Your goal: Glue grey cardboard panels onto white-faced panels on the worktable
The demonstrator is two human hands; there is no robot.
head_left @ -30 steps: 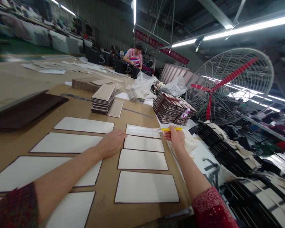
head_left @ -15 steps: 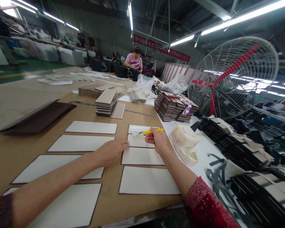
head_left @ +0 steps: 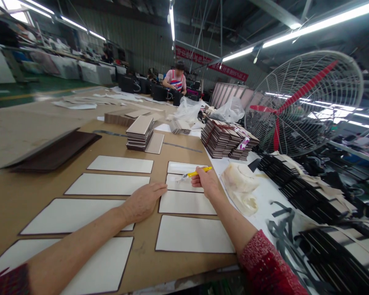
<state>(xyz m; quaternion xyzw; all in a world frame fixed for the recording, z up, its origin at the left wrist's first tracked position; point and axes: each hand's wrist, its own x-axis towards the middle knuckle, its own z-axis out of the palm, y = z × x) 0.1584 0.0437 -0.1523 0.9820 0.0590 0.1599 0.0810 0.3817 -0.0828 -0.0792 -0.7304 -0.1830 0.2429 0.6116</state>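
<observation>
Large caged fan (head_left: 277,111) with red blades (head_left: 309,86), red banner (head_left: 229,71) beyond, person (head_left: 169,76) in a striped apron (head_left: 176,85), lit tubes (head_left: 321,24) overhead

Watched from my remote post, a red sleeve (head_left: 266,260) covers the right arm (head_left: 233,219), its pale-flecked cuff giving way to deeper red. The left sleeve (head_left: 14,280) looks darker to me, maroon with scattered coloured specks. Below both cuffs, the left hand (head_left: 144,200) and right hand (head_left: 207,181) are bare.
</observation>
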